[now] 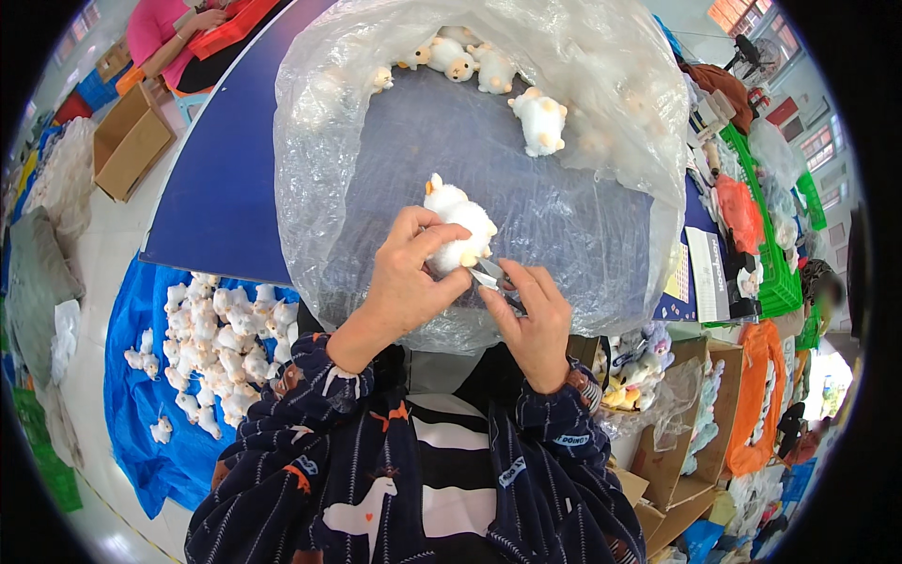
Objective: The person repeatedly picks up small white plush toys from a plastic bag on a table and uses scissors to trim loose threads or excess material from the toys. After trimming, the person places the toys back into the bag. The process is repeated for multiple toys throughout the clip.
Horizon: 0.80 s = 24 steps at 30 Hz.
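Clock: centred on held toy, 12 pointing away from wearer.
Left hand: from 7 o'clock, thumb and fingers clamped on white fluffy plush toy with tan tips.
Right hand: between 4 and 5, fingertips together on small silvery bladed metal tool; exact kind hard to tell.
Blades: at toy's 5 o'clock edge, close by left thumb; can't tell if touching fur.
Held toy: over near half of crinkled clear plastic sheet; lifted or resting, can't tell.
Plastic: spread on dark blue tabletop, edges bunched up.
Loose toys: single white plush toy with tan paws at 1 o'clock; cluster of white plush toys at 12, by far fold of plastic.
Pile: heap of small white plush pieces at 8, on bright blue plastic sheet.
Right side: flat white rectangular item at 3, green plastic crate beyond; brown cardboard carton at 4, orange sack just past.
Far left: open brown cardboard box between 9 and 10; co-worker in pink top at 10, hand at red tray.
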Each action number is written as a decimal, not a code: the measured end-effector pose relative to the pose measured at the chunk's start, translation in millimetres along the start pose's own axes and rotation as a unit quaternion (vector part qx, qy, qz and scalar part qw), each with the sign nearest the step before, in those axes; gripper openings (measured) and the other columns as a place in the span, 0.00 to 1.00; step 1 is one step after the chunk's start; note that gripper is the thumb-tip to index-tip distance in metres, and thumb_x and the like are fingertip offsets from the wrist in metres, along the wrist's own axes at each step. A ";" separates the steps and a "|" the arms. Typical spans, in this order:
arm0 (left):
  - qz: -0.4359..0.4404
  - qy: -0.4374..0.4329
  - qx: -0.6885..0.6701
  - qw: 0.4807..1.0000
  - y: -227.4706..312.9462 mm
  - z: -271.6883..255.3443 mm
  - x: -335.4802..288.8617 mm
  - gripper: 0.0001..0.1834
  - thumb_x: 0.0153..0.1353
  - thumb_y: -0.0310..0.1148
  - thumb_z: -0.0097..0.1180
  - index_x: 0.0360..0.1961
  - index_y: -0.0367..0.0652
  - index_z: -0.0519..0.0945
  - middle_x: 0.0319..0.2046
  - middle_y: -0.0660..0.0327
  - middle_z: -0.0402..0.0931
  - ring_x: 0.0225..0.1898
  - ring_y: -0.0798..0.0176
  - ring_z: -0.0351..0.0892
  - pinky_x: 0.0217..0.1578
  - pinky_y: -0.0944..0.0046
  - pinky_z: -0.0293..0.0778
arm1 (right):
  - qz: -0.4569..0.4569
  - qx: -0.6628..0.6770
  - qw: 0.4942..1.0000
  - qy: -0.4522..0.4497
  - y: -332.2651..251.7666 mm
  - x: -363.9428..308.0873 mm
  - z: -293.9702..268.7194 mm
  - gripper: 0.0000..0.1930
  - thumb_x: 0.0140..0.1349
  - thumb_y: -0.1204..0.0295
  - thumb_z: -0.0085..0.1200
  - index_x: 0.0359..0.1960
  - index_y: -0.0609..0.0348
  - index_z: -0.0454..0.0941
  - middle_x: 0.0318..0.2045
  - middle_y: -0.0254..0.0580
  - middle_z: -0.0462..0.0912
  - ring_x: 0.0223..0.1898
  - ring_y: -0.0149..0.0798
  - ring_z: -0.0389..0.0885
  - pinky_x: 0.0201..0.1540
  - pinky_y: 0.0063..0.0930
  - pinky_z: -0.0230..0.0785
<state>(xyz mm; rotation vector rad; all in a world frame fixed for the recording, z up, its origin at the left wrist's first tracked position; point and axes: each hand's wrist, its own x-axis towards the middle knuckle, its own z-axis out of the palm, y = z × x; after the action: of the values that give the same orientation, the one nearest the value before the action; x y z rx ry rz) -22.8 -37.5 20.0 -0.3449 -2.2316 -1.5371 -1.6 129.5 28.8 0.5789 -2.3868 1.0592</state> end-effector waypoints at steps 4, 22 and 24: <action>0.005 -0.007 0.025 1.000 1.9 -1.0 -1.4 0.17 0.37 0.24 0.61 0.35 0.42 0.80 0.36 0.60 0.67 0.32 0.62 0.74 0.27 0.66 0.73 | -0.023 -0.053 0.998 0.020 1.1 -3.7 -0.2 0.18 0.46 0.71 0.65 0.39 0.62 0.76 0.27 0.42 0.76 0.23 0.40 0.76 0.23 0.28 0.68; 0.089 -0.003 0.102 0.991 -20.2 14.9 -7.7 0.21 0.35 0.21 0.58 0.37 0.43 0.77 0.40 0.57 0.64 0.38 0.57 0.70 0.35 0.63 0.69 | 0.051 -0.167 0.984 0.043 68.9 -0.6 -1.9 0.15 0.50 0.72 0.58 0.41 0.60 0.74 0.35 0.44 0.76 0.37 0.46 0.76 0.39 0.36 0.69; 0.076 -0.003 0.112 0.991 -19.3 10.9 -10.8 0.21 0.35 0.21 0.58 0.38 0.43 0.77 0.40 0.57 0.64 0.38 0.57 0.69 0.37 0.63 0.68 | 0.003 -0.154 0.981 0.114 68.9 2.0 -15.5 0.15 0.50 0.73 0.58 0.41 0.60 0.74 0.35 0.44 0.77 0.35 0.47 0.76 0.38 0.36 0.69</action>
<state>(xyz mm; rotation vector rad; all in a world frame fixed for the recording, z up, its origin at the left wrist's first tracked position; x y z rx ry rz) -23.4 -34.0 -4.5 -0.4396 -2.2961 -1.1958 -36.9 183.4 -0.2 0.3210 -2.2859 0.6939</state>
